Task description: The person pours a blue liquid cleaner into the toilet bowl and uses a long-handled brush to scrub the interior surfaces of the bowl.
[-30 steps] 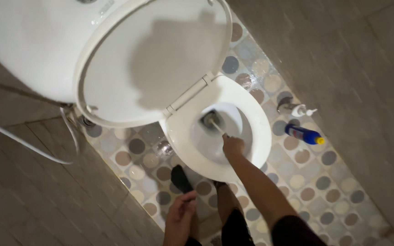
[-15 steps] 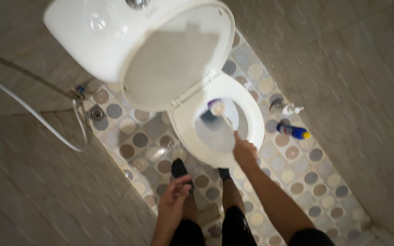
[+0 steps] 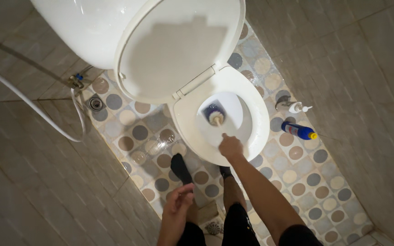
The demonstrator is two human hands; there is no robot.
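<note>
While the right hand (image 3: pixel 230 146) stays clenched on the toilet brush (image 3: pixel 216 119), bristles ahead in the toilet bowl (image 3: pixel 256 136), the left hand (image 3: pixel 178 200) hangs loosely open.

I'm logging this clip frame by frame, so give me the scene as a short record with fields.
place: bathroom with dotted floor tiles
right hand: grips the brush handle, brush head down in the toilet bowl
left hand: holds nothing, fingers loosely curled, above the left leg
lid: raised
floor by right wall: blue bottle lying on its side, white pump bottle beside it
left of toilet: hose, floor drain
</note>
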